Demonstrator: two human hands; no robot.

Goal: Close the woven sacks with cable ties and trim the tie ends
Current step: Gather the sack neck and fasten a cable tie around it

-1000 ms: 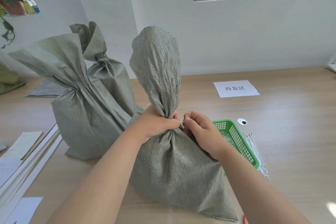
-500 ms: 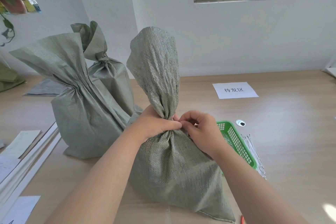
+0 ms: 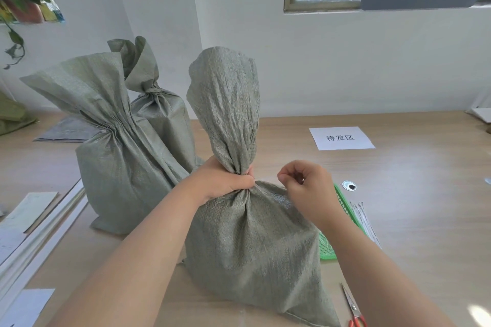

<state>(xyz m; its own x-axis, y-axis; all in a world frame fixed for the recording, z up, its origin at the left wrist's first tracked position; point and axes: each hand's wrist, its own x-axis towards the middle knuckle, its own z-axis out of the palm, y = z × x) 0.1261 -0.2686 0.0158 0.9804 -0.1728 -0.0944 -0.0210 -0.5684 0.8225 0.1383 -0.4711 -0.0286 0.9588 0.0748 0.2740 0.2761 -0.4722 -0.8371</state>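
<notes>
A grey-green woven sack (image 3: 252, 241) stands on the wooden table in front of me. My left hand (image 3: 223, 183) is clenched around its gathered neck, and the loose top rises above my fist. My right hand (image 3: 305, 188) hovers a short way to the right of the neck, thumb and forefinger pinched together. I cannot make out a cable tie at the neck or between those fingers. A bundle of white cable ties (image 3: 365, 220) lies to the right. Red-handled scissors (image 3: 353, 308) lie near the sack's front right corner.
Two more sacks (image 3: 117, 167) (image 3: 162, 114) with cinched necks stand behind on the left. A green plastic basket (image 3: 345, 204) sits right of the sack, partly hidden by my forearm. A paper label (image 3: 341, 138) lies farther back. Papers and boards (image 3: 26, 220) line the left edge.
My right hand has left the sack's neck and pulled away to the right, still pinched. My left hand keeps its grip on the neck.
</notes>
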